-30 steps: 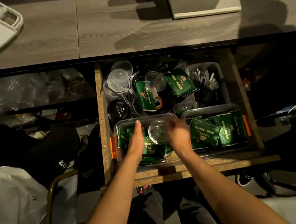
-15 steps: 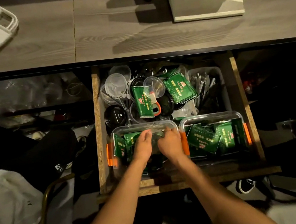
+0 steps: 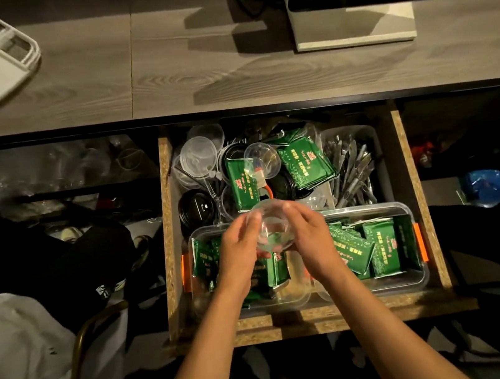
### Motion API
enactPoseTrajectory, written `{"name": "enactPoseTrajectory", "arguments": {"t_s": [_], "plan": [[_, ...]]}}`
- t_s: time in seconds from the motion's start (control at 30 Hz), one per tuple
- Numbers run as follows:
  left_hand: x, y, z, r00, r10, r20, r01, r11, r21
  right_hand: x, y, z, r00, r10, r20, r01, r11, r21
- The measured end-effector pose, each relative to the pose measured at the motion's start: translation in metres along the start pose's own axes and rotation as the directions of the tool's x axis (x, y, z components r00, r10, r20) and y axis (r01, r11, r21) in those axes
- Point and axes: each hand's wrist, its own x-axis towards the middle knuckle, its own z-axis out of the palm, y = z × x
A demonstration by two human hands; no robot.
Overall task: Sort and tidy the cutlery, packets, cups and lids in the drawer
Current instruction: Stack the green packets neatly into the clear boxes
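clear cup held over the packet tubs, what it'll be like to handle

biggest thing first: the drawer [image 3: 169, 235] is pulled out under both forearms, chipboard rim all round. nearest the wrists sit two clear plastic tubs side by side. the left tub [image 3: 196, 240] is right under the hands and the right tub [image 3: 408, 213] is just off the right wrist, both stuffed with green packets [image 3: 381, 243].

beyond the fingertips it's a jumble: more green packets, clear lids [image 3: 198, 158], a black lid [image 3: 197, 209] off past the left hand, another clear cup [image 3: 262, 161] lying on top of the pile. further out past the right hand there's a bin of cutlery [image 3: 350, 167], metal-looking, handles every which way.

now the small bit. the left hand [image 3: 239, 253] and right hand [image 3: 310, 238] both have curled fingers wrapped round one small clear cup [image 3: 273, 230], held just above the left tub, one hand on each side of the wall.

my guess on handling: thin disposable plastic, weighs next to nothing, flexes if squeezed and could crack or pop out of the grip since it's smooth. i'd hold it by the rim or low on the wall with a light pinch, not a crush. can't tell if it's one cup or a nested stack, too see-through in this dim light.
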Motion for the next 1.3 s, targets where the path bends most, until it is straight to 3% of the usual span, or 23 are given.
{"name": "enactPoseTrajectory", "arguments": {"t_s": [0.2,0.33,0.5,0.6,0.77,1.0,1.17,1.3], "plan": [[0.019,0.025,0.02,0.998,0.057,-0.019,-0.054,0.994,0.099,0.018,-0.021,-0.007,0.994,0.07,-0.082,-0.067,0.997,0.047],[0.041,0.04,0.03,0.997,0.078,-0.011,-0.077,0.995,0.066,0.039,-0.045,-0.015,0.99,0.077,-0.116,-0.072,0.996,0.047],[0.068,0.056,0.033,0.964,0.228,-0.137,-0.195,0.956,0.219,0.083,-0.052,-0.01,0.965,-0.071,-0.253,0.013,0.974,-0.224],[0.089,0.065,0.032,0.94,0.264,-0.218,-0.218,0.952,0.213,0.108,-0.05,-0.005,0.953,-0.091,-0.288,-0.001,0.953,-0.304],[0.119,0.065,0.027,0.91,0.352,-0.219,-0.251,0.888,0.386,0.129,-0.048,-0.002,0.983,-0.067,-0.172,-0.024,0.879,-0.477],[0.131,0.052,0.029,0.926,0.278,-0.255,-0.139,0.88,0.454,0.134,-0.037,0.006,0.999,0.037,-0.024,-0.043,0.713,-0.7],[0.126,0.049,0.027,0.933,0.234,-0.272,-0.154,0.945,0.287,0.132,-0.039,-0.004,0.99,-0.088,-0.109,0.015,0.841,-0.54],[0.118,0.051,0.027,0.94,0.155,-0.303,-0.147,0.988,0.048,0.13,-0.03,-0.012,0.991,0.003,-0.135,-0.025,0.987,-0.161]]}}
